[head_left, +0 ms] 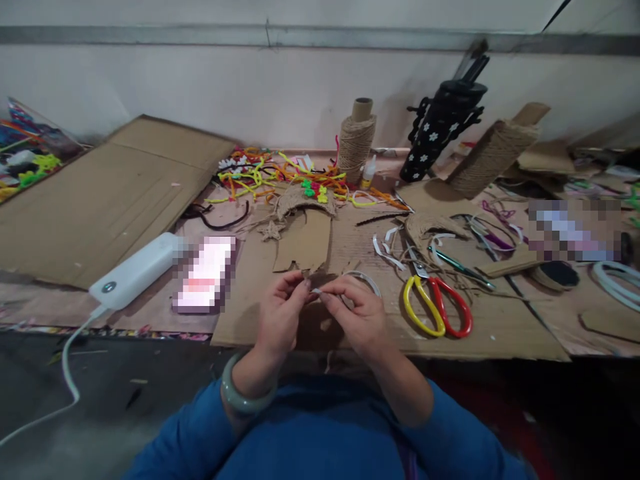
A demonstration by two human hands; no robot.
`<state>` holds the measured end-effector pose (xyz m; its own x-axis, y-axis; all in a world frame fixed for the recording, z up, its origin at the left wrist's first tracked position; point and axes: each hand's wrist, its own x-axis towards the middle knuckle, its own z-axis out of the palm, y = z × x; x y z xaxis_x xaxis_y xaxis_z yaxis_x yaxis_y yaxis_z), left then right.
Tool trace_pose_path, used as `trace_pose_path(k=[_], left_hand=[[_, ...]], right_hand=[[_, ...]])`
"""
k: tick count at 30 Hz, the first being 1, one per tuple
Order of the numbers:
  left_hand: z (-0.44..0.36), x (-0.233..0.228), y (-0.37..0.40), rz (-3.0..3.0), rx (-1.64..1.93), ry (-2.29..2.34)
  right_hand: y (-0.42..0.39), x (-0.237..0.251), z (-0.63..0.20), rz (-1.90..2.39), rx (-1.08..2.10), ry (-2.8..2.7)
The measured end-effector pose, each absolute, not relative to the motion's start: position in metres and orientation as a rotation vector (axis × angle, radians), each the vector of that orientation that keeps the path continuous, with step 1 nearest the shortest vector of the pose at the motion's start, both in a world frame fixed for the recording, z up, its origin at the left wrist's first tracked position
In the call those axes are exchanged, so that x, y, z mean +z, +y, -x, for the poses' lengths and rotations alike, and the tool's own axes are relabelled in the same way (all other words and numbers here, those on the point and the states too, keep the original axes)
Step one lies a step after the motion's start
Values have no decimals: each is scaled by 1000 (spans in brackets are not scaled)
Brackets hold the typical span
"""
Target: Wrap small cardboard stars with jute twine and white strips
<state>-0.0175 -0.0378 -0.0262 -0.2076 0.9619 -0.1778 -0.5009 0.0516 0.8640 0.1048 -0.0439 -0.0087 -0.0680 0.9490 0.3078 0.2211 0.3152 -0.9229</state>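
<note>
Both hands' grips, left hand (280, 317) and right hand (357, 313), pinch something pale, too small to identify.

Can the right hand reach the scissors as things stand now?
Probably yes. The scissors lie flat on the cardboard just right of the right hand, nothing between; but its fingers pinch a small white piece.

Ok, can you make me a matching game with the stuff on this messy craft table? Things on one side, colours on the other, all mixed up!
Things:
1. scissors
2. power bank
3. bangle
4. twine spool

Colours:
A. pale green
B. tan
C. yellow and red handles
D. white

Pairs: 1-C, 2-D, 3-A, 4-B
</note>
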Motion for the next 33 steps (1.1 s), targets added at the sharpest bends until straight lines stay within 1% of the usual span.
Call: trace_pose_path(k=[10, 19, 27, 33], left_hand=[[23, -43, -46, -921, 1511, 1164], [23, -36, -50, -1177, 1450, 1196], [22, -35, -54, -1250, 1419, 1186], [23, -34, -57, -1195, 1412, 1129]], right_hand=[[-40, -12, -97, 1204, 959, -1457], [-41, -9, -97, 1230, 970, -1439], [-41, -9, -100, 1252, 956, -1441], [-41, -8, -100, 1286, 943, -1438]])
